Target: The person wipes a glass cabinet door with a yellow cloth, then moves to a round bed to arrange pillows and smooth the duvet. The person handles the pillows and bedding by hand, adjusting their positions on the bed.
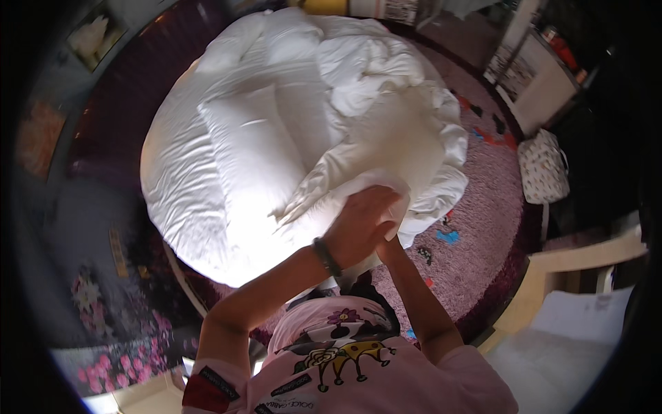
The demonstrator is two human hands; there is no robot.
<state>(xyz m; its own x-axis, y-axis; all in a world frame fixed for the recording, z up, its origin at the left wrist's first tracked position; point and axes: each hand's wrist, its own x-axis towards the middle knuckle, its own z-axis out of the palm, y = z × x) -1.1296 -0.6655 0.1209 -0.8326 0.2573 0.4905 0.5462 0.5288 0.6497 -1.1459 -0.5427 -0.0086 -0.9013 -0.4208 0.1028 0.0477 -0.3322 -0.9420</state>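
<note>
A round bed [176,155] in white bedding lies before me. My left hand [367,209], with a dark bracelet [327,257] at the wrist, is curled over a raised white cloth edge [395,185] at the bed's near right side. Only the lower part of my right hand [385,249] shows just below it; its fingers are hidden behind the left hand and the cloth. A rumpled white duvet [372,67] spreads over the right half, its near part [398,134] in shade. To the left of my hands rests a long white pillow [253,150].
A padded purple headboard [124,88] curves along the left. On the right, a pink rug [491,207] carries small coloured scraps [448,237]. Beyond it stands a patterned white bag [543,165]. Light wooden furniture [527,279] is at lower right, a white cabinet [538,77] at upper right.
</note>
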